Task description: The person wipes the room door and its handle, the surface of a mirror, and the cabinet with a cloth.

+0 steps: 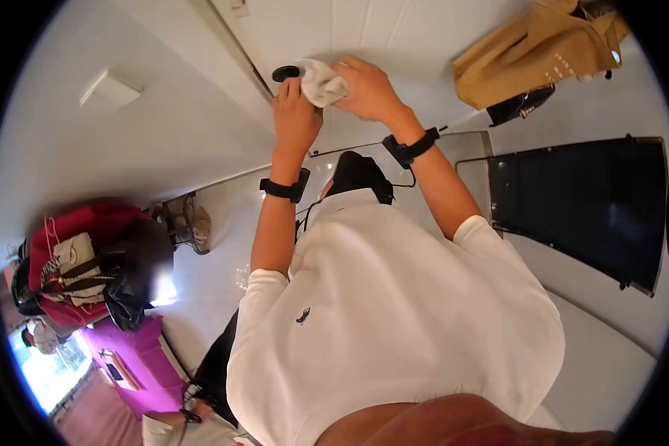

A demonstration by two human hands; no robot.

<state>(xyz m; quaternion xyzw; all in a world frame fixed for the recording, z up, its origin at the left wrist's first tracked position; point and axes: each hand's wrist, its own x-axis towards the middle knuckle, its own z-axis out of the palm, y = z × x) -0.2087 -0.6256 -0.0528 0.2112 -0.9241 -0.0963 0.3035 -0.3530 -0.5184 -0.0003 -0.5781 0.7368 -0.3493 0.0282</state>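
A: Where do we put the cloth (323,83)?

B: In the right hand (368,89). We've got the left hand (296,123) just left of that, the round knob (285,73) just beyond its fingers.

A: Rest of the left side?

B: Wall plate (110,91) on the wall (178,111), bundle of bags (89,260) nearer us.

A: Right?

B: Hanging bag (524,63) well right of both hands, framed panel (580,208) nearer us than that.

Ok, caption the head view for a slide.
Right hand holding a white cloth beside a round black knob, left hand close by.
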